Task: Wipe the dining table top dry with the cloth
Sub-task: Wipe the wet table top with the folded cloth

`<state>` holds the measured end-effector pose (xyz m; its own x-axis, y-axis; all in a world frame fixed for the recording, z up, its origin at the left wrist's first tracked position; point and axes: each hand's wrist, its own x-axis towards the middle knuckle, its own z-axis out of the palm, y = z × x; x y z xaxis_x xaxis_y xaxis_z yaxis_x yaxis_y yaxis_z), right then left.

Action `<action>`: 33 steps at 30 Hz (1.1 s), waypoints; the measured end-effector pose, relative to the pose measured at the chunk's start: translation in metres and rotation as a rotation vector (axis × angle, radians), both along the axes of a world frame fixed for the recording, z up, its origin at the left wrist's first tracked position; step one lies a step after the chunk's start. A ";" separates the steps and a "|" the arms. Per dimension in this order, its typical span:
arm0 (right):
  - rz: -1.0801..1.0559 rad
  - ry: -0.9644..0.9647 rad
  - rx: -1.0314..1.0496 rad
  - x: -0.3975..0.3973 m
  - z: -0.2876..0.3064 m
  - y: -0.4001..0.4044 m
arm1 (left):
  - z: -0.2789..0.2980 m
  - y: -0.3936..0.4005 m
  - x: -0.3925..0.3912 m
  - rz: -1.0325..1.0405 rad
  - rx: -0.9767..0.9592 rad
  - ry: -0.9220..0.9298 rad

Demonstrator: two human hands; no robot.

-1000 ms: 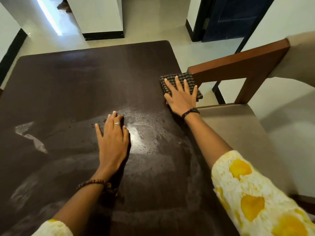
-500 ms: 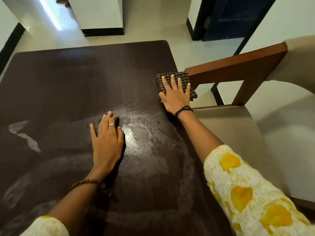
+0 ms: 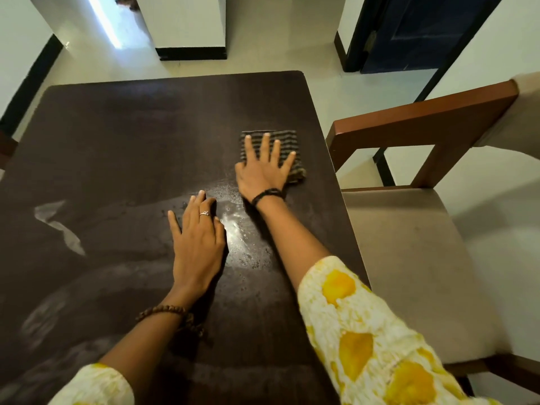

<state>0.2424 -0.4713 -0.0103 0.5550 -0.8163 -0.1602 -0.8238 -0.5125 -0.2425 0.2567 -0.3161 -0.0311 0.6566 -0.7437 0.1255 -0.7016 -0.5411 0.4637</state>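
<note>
While pressing flat on the checked cloth point(image 3: 287, 147) with fingers point(image 3: 266, 147) splayed apart, the right hand point(image 3: 263, 171) lying palm-down on the dark dining table top point(image 3: 131, 135), gripping nothing. Cloth sitting folded beneath those fingers, its far edge showing just beyond the fingertips, its right side poking out past the little finger, close to the table's right edge. Left hand point(image 3: 197, 244) resting palm-down straight on the wood, nearer the body and to the left of the right hand, fingers together, thumb held out, closing on nothing. Wet patch point(image 3: 236, 232) glistening just right of the left hand's fingers and below the right wrist. Pale smear point(image 3: 58, 226) lying well left of the left thumb. Wearing a ring point(image 3: 204, 213) on one left finger, a beaded bracelet point(image 3: 163, 311) on the left wrist, a dark band point(image 3: 267, 194) on the right wrist, yellow-blotched sleeves point(image 3: 365, 331). Wooden chair point(image 3: 420, 118) with a beige seat standing right of the right hand's fingers, beside the table edge.
</note>
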 end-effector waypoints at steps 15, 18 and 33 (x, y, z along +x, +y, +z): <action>0.033 0.003 -0.075 -0.101 -0.006 -0.023 | 0.001 0.003 0.004 0.028 -0.031 0.026; 0.026 0.021 -0.070 -0.124 -0.005 0.007 | 0.001 0.004 0.001 0.022 -0.035 0.028; -0.048 0.035 -0.067 -0.133 -0.006 0.014 | -0.004 0.002 0.002 0.019 -0.058 0.009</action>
